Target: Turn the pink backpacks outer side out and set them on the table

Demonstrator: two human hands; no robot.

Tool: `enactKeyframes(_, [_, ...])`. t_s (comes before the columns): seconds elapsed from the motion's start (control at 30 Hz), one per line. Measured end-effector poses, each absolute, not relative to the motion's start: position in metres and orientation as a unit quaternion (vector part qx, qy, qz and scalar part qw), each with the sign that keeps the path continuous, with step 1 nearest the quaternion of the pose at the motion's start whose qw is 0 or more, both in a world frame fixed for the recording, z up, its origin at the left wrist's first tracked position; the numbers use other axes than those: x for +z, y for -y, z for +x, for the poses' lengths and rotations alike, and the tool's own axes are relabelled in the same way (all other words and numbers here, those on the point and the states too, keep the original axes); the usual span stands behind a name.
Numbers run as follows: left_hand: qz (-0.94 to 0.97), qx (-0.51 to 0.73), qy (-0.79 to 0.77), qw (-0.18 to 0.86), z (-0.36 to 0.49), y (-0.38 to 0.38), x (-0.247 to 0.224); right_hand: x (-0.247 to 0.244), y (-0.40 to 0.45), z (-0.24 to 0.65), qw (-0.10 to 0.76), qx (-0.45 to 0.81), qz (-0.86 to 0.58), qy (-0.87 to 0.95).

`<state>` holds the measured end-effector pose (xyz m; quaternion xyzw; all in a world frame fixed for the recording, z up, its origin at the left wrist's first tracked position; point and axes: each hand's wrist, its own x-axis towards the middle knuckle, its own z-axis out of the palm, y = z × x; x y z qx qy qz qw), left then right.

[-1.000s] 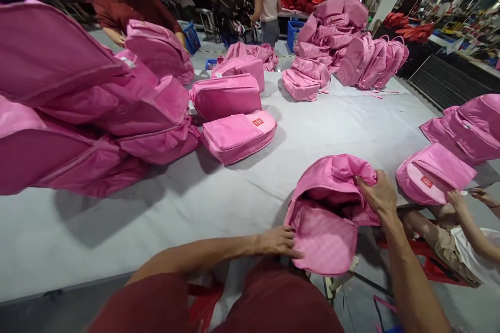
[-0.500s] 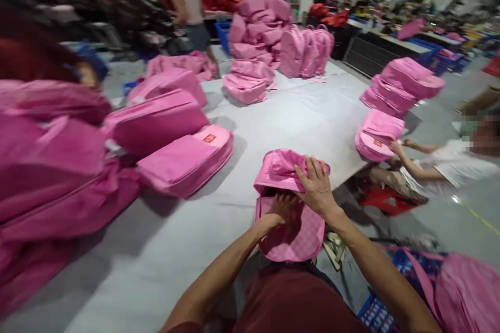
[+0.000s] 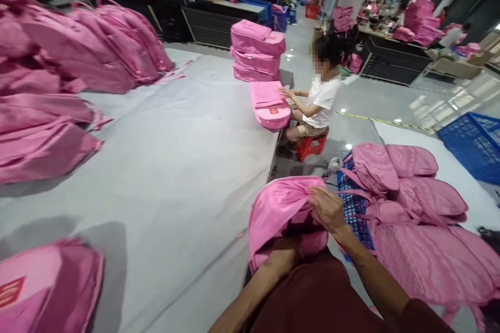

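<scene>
- View points further right than half a second ago; right hand (image 3: 328, 209) goes from spread flat on the open pink bag (image 3: 269, 213) to a bunched grip on its edge, left hand (image 3: 288, 254) sits deeper in the mouth
- Right hand grasps gathered cloth at the bag's upper right edge, fingers curled, likely to keep the mouth wide for the other arm
- Left hand is inside the bag, fingers hidden, can't tell if clenched or loose
- Bag is at the near table edge, right by the wearer's shirt (image 3: 312, 296), probably so the body backs it up
- Seated person (image 3: 322, 96) on a red stool (image 3: 312, 146) touches a labelled bag (image 3: 269, 104) at the far table corner; bag stack (image 3: 258, 54) just behind it, laid flat, looks like a space saver
- Upright bags (image 3: 117, 47) lean together at upper left, seem to prop each other; lower left bag (image 3: 70, 270) is cut by the frame
- Table (image 3: 175, 140) runs wide left of the held bag, good room that way
- Right side is tighter: blue crate (image 3: 353, 218) and bag pile (image 3: 429, 260) are near the right forearm, straps trail over the crate rim, could snag a sleeve
- Table's right edge runs from the labelled bag down to the held one, floor drops off beyond it
</scene>
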<state>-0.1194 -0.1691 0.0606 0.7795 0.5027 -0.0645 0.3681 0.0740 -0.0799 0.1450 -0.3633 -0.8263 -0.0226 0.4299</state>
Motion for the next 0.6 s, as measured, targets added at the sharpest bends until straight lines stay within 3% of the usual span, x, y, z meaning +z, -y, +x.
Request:
enactKeyframes(0.1, [0.82, -0.042, -0.427, 0.379, -0.103, 0.157, 0.067, 0.138, 0.085, 0.133, 0.416, -0.072, -0.484, 0.766])
enactKeyframes(0.3, [0.869, 0.27, -0.343, 0.234, -0.061, 0.084, 0.09, 0.114, 0.072, 0.207, 0.369, -0.148, -0.626, 0.671])
enactKeyframes(0.43, [0.841, 0.278, -0.422, 0.195, -0.023, -0.007, 0.087, 0.101, 0.032, 0.228, 0.353, -0.143, -0.632, 0.675])
enactKeyframes(0.6, [0.817, 0.276, -0.434, 0.262, 0.004, -0.101, 0.051, 0.085, -0.03, 0.251, 0.345, -0.068, -0.632, 0.691])
